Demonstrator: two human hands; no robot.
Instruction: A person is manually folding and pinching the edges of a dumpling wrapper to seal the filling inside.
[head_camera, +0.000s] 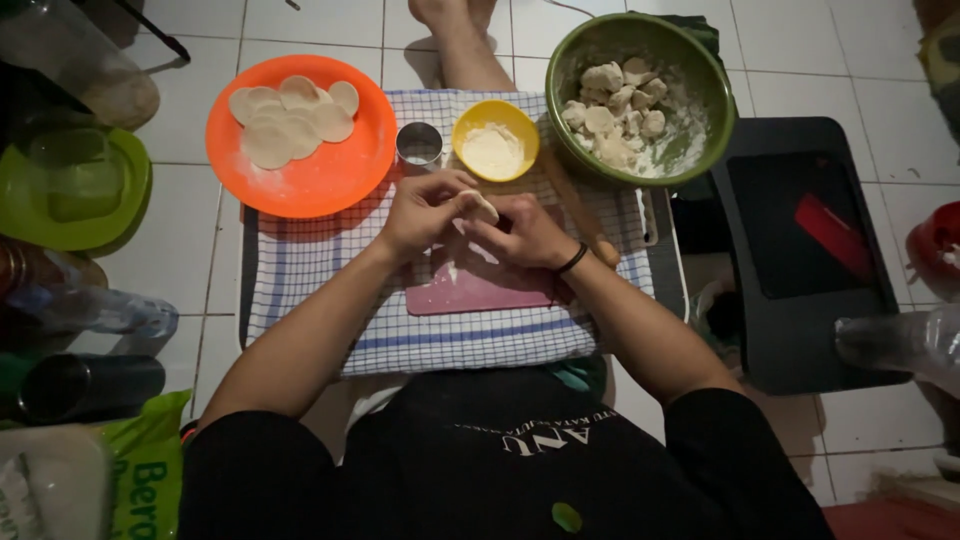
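My left hand (422, 212) and my right hand (527, 232) meet over a pink board (480, 288), both pinching one small pale piece of dough (481, 206) between the fingertips. A dark band circles my right wrist. An orange plate (330, 175) to the upper left carries several flat round dough discs (290, 118). A green bowl (700, 75) at the upper right is filled with floured dough lumps (615, 112).
A checked cloth (300, 270) covers the low work surface. A metal ring cutter (419, 145) and a yellow bowl of flour (494, 140) stand behind my hands. A wooden rolling pin (572, 200) lies to the right. A black tray (800, 250), bottles and a green lid lie around.
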